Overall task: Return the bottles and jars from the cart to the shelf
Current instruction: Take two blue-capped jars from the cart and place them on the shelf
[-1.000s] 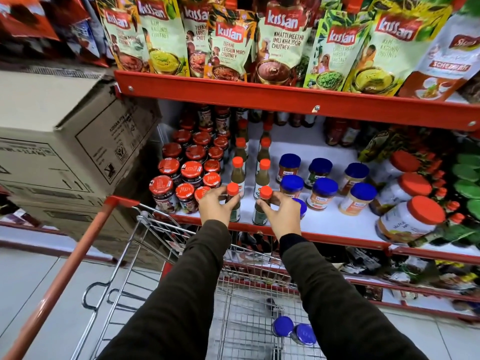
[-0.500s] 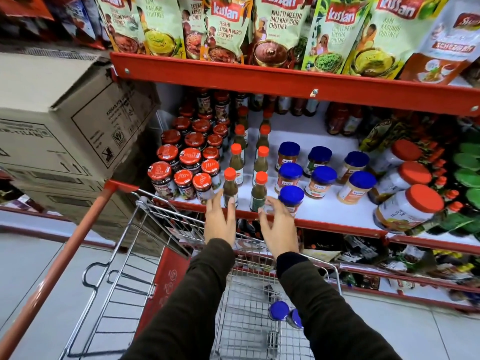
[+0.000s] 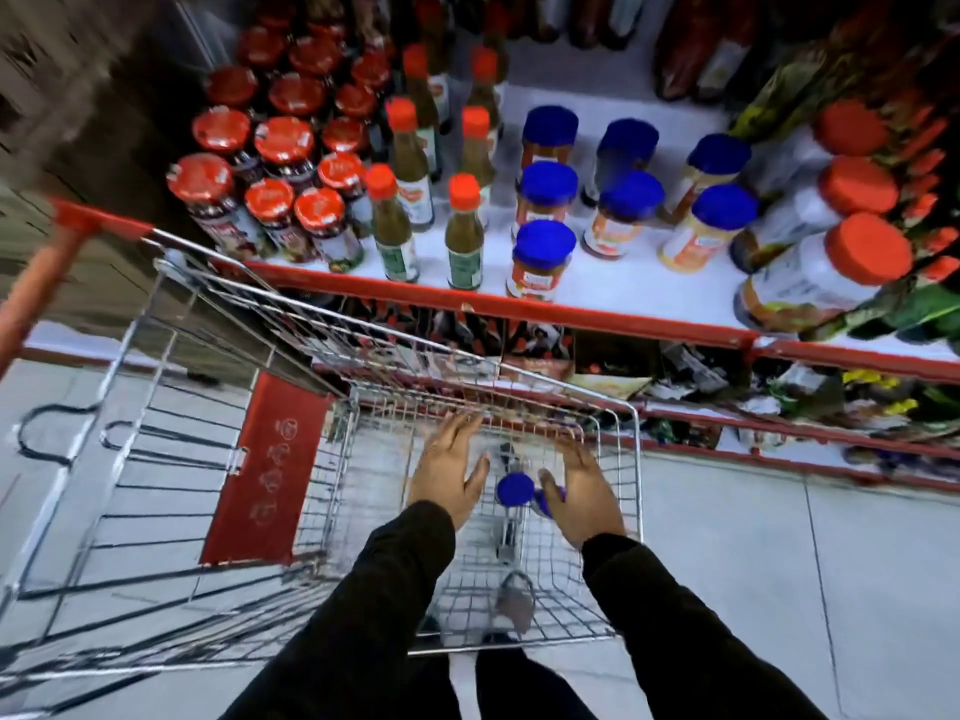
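Cart (image 3: 636,459): 2 blue-lidded jars (image 3: 515,489) on its floor. Left hand (image 3: 448,470) and right hand (image 3: 582,493) open, empty, flanking them. Best to grip each below the lid

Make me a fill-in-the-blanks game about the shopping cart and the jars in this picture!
1. The jar lying in the cart has a ____ lid.
2. Both hands, left hand and right hand, are reaching down into the ____.
3. The two green sauce bottles at the front of the shelf have ____ caps.
4. Neither hand is holding a ____ yet.

Missing words: blue; cart; orange; jar
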